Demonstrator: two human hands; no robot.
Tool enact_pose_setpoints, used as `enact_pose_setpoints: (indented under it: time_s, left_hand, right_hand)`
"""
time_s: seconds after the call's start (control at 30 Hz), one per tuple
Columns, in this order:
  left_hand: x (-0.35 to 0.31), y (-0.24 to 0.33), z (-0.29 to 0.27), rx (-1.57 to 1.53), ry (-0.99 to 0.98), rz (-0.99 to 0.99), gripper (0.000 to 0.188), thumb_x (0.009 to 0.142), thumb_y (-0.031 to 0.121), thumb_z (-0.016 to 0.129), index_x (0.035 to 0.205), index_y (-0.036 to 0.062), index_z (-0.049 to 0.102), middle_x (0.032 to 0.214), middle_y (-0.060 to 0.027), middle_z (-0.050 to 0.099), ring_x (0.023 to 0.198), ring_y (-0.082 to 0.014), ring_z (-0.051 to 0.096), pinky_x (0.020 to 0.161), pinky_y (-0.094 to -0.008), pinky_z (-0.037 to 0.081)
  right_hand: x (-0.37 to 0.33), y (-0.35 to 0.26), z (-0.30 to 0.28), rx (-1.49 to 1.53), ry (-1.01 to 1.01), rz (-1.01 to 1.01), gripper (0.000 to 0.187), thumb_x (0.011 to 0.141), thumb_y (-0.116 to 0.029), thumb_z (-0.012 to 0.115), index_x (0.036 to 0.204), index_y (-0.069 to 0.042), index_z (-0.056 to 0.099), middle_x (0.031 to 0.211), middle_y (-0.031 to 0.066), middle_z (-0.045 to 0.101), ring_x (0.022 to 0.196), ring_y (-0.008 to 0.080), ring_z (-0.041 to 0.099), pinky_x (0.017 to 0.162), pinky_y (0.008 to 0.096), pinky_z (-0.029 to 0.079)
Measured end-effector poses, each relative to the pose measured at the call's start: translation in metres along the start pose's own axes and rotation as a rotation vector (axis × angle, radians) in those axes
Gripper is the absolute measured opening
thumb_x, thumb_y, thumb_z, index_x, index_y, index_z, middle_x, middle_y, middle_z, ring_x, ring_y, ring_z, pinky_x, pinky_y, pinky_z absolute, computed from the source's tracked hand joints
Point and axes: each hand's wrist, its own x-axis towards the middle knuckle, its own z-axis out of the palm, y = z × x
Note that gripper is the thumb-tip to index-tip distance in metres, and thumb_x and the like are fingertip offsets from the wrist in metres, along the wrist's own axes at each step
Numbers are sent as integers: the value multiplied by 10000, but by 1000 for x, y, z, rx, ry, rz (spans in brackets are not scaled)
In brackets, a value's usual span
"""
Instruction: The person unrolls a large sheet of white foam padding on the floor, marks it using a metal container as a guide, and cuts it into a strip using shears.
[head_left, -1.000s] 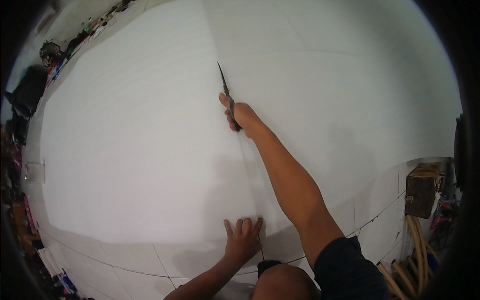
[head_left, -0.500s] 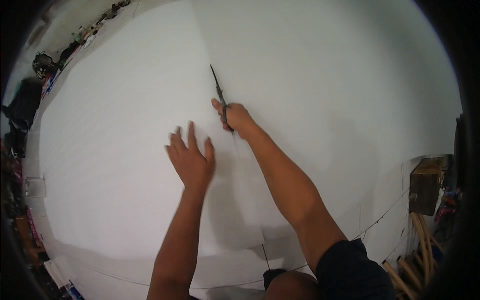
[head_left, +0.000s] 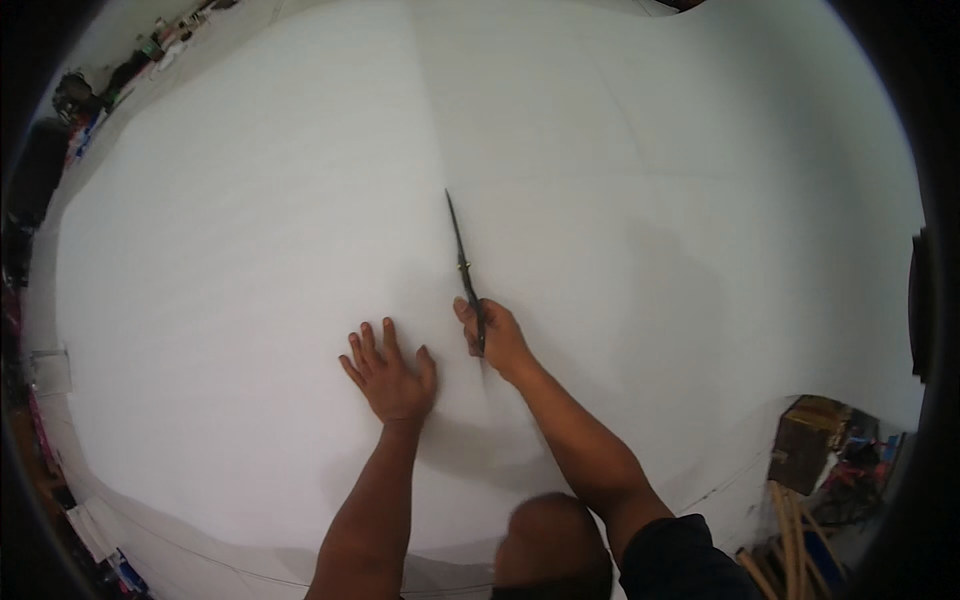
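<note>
A large white sheet (head_left: 230,250), its material hard to tell, spreads beneath both hands. A long lengthwise line divides its brighter left part from a greyer right part (head_left: 590,260). Fingers spread, my left hand (head_left: 390,378) rests flat on the brighter part, just left of that line. My right hand (head_left: 500,338) is closed around the handles of dark scissors (head_left: 462,262). Their blades lie along the line, pointing away from me, and look nearly closed together. The lower handle is partly hidden by my fingers.
A bare knee (head_left: 550,545) shows at the bottom, near the sheet's front edge. To the lower right are a brown box (head_left: 803,446) and several wooden poles (head_left: 790,530). Bottles and dark clutter (head_left: 75,97) line the far left. A clear square object (head_left: 50,371) lies at the left edge.
Both hands and the scissors appear lower in the picture, partly because the view has shifted. My left hand, blurred with fingers raised before, now lies flat. The scissors stay in my right hand.
</note>
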Motion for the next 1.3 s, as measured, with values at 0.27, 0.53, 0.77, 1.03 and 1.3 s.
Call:
enact_pose_setpoints:
  time_s: [0.27, 0.53, 0.77, 1.03, 1.3]
  left_hand:
    - [5, -12, -1, 9, -82, 0, 692, 829, 374, 571, 1426, 62, 409, 1476, -236, 300, 1422, -442, 187, 1140, -638, 89]
    - [-4, -13, 6, 42, -123, 1, 699, 820, 385, 561, 1413, 46, 414, 1473, -242, 292, 1411, -465, 199, 1125, -660, 103]
    - [13, -7, 1, 6, -82, 24, 661, 794, 351, 616, 1341, 8, 478, 1406, -277, 352, 1369, -472, 242, 1106, -651, 148]
    - [325, 18, 26, -5, 137, -87, 574, 962, 376, 484, 1464, 115, 386, 1537, -235, 259, 1440, -414, 188, 1162, -552, 136]
    - [338, 27, 42, 36, -10, -109, 632, 956, 426, 428, 1509, 141, 318, 1575, -230, 177, 1466, -412, 122, 1178, -553, 48]
  right_hand:
    - [21, -42, 14, -162, 34, -4, 523, 937, -500, 598, 679, -62, 477, 576, 43, 482, 517, 151, 475, 499, 323, 403]
    - [140, -103, 24, -319, 109, -22, 637, 876, -649, 576, 660, -56, 494, 551, 69, 489, 523, 206, 529, 528, 351, 433]
    - [210, -178, 33, -283, 76, 53, 667, 833, -725, 563, 671, -79, 538, 566, 65, 544, 502, 189, 543, 530, 348, 452]
    - [225, -158, 44, -414, 194, -52, 653, 848, -671, 592, 688, -39, 551, 636, 90, 567, 630, 246, 574, 618, 389, 448]
    - [227, -161, 36, -477, 235, -77, 652, 867, -645, 592, 692, -17, 559, 646, 140, 587, 640, 284, 587, 630, 405, 461]
